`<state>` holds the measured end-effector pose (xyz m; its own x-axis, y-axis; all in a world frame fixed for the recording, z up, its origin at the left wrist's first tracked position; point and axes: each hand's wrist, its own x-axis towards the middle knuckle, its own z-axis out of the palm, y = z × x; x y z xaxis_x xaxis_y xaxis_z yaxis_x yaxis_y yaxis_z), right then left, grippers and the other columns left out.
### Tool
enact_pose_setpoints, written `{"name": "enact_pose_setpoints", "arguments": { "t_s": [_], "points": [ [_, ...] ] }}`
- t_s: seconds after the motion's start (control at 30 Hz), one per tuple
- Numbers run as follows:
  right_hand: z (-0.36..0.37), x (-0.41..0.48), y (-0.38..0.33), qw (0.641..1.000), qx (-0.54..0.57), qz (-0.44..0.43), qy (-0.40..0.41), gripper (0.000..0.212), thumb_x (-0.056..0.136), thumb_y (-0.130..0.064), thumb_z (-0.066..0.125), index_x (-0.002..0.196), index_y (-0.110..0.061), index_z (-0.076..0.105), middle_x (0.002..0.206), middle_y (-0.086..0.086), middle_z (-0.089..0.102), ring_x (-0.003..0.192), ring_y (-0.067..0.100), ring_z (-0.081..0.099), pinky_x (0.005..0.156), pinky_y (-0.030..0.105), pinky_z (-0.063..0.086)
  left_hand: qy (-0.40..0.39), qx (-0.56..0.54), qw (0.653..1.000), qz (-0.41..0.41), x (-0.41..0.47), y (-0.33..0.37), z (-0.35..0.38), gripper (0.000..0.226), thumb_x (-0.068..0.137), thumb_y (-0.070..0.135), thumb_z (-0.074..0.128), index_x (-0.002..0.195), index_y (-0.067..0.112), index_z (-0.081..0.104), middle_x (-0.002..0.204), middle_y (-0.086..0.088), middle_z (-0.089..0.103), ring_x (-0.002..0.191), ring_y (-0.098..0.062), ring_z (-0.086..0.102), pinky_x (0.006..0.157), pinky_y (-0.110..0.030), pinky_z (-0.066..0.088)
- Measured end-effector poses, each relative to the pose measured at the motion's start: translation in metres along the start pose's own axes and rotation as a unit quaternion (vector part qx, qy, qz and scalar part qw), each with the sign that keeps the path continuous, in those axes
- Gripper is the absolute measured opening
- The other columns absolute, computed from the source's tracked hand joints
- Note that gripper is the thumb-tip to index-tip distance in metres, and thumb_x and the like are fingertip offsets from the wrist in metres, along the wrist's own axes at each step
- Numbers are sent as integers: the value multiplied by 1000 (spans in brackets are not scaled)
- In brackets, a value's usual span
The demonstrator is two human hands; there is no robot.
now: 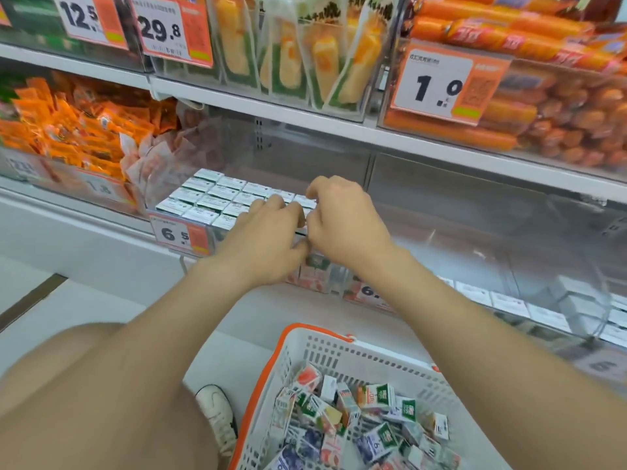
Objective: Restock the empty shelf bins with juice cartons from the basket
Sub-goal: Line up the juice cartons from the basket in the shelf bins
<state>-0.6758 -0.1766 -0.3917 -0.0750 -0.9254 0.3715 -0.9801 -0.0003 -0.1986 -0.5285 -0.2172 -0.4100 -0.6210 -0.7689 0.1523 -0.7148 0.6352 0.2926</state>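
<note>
A shop aisle: white shelves [305,130] carry clear bins above a pale floor [84,300]. At 6 o'clock, a white basket [339,351] with an orange rim holds loose cartons [376,396], white, green and fruit-printed, tumbled at all angles. At 10 o'clock, one bin [217,236] holds packed cartons [220,193] upright in neat rows, white tops up. The left hand [268,232] and right hand [339,218] meet at its front edge with fingers curled. Whether either grips a carton is hidden.

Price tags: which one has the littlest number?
The tag reading 1.0, upper right, on the bin of orange sausages. The other clear tags read 12.5, 29.8 and 6.5, all bigger.
</note>
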Motion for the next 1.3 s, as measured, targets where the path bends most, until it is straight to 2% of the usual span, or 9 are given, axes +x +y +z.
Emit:
{"name": "enact_pose_setpoints", "arguments": {
  "t_s": [0.13, 0.27, 0.43, 0.67, 0.8, 0.9, 1.03, 1.17, 1.3],
  "points": [
    [-12, -93, 5, 994, 59, -7, 90, 18, 79, -26, 47, 77, -18, 63, 71, 1, 66, 64, 30, 59, 55, 36, 45, 27, -24, 999, -8, -31, 23, 8, 21, 85, 45, 66, 79, 27, 59, 79, 7, 64, 82, -24, 61, 65, -35, 50],
    [14, -169, 28, 997, 35, 2, -70, 34, 80, -33, 34, 68, -16, 61, 57, 3, 58, 51, 28, 53, 49, 34, 47, -178, 17, 982, 57, -59, 50, 48, 19, 90, 42, 67, 84, 25, 66, 84, 6, 67, 81, -21, 64, 67, -33, 53],
    [71, -220, 79, 957, 5, 71, -280, 25, 92, -22, 47, 83, -11, 67, 76, 12, 65, 68, 32, 60, 63, 42, 58, -351, 130, 922, 96, -68, 53, 126, 20, 100, 29, 54, 105, 19, 71, 106, -5, 68, 100, -30, 65, 77, -39, 56],
    [159, -271, 127, 903, 46, 147, -402, 12, 97, -12, 50, 88, -11, 57, 83, 12, 59, 74, 32, 59, 65, 40, 55, -452, 194, 863, 113, -72, 19, 216, 29, 99, 2, 52, 123, 15, 62, 113, -9, 66, 95, -29, 69, 71, -42, 54],
    [204, -289, 133, 887, 64, 163, -426, 40, 92, 1, 51, 131, -4, 56, 82, 6, 55, 66, 22, 53, 55, 32, 42, -484, 189, 847, 117, -86, 4, 255, 42, 96, -6, 54, 135, 11, 57, 121, -13, 67, 94, -30, 68, 78, -42, 56],
    [223, -288, 131, 882, 73, 167, -434, 33, 96, 4, 49, 128, -4, 53, 108, 17, 64, 76, 25, 55, 59, 33, 41, -526, 202, 814, 142, -105, 2, 281, 28, 95, -8, 54, 117, 7, 63, 112, -11, 66, 87, -24, 62, 76, -39, 55],
    [255, -291, 134, 873, 104, 179, -441, 40, 103, -7, 47, 142, -7, 46, 140, 25, 52, 87, 30, 54, 63, 32, 42, -532, 186, 802, 201, -129, 4, 313, 42, 94, -12, 56, 132, 5, 61, 130, -14, 61, 113, -31, 64, 95, -45, 56],
    [280, -301, 135, 854, 122, 199, -464, 46, 102, -5, 44, 148, -11, 42, 143, 31, 46, 95, 30, 50, 68, 34, 41, -520, 210, 785, 265, -148, -2, 345, 68, 97, -5, 61, 159, 12, 38, 160, -11, 43, 142, -33, 47, 111, -52, 47],
    [284, -307, 132, 873, 106, 217, -424, 58, 101, -2, 50, 154, -23, 46, 152, 31, 37, 117, 45, 58, 88, 43, 54, -526, 261, 748, 309, -161, -7, 360, 49, 103, 8, 58, 151, 14, 50, 156, -10, 52, 138, -34, 52, 110, -52, 47]
  ]
}}
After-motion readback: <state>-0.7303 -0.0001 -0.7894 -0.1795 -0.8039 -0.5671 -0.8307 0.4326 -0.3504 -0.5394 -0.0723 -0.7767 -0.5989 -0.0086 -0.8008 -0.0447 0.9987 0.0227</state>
